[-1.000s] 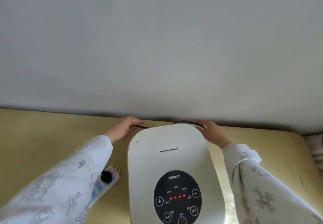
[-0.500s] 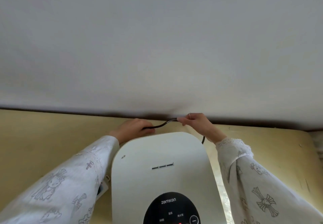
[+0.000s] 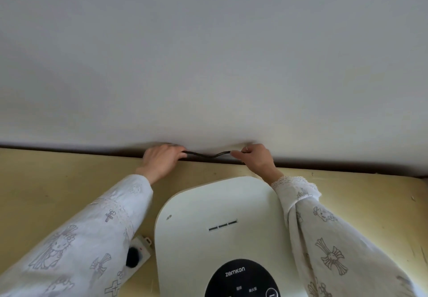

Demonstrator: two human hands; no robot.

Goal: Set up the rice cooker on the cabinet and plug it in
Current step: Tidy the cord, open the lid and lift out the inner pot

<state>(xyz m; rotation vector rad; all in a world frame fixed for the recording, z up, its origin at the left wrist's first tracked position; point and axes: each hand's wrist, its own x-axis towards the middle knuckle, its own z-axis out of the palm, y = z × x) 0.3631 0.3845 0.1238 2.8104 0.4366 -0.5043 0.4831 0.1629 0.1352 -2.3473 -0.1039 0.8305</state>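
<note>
Item: black cord [image 3: 208, 154], far table [image 3: 46, 181] edge, behind rice cooker [image 3: 220, 222]. My left hand [image 3: 162, 161] grip and right hand [image 3: 254, 160] grip both clenched on cord.

Readable text: one brand mark, "zemkon", in white lowercase letters on the black round control panel [image 3: 240, 280] set into the white lid of the rice cooker [image 3: 220, 227]. Below the mark sit two small groups of white characters, too small to read. A round button [image 3: 271, 294] at the panel's lower right edge bears a minus sign. Sleeve prints are cartoon figures and crosses, no lettering.
</note>
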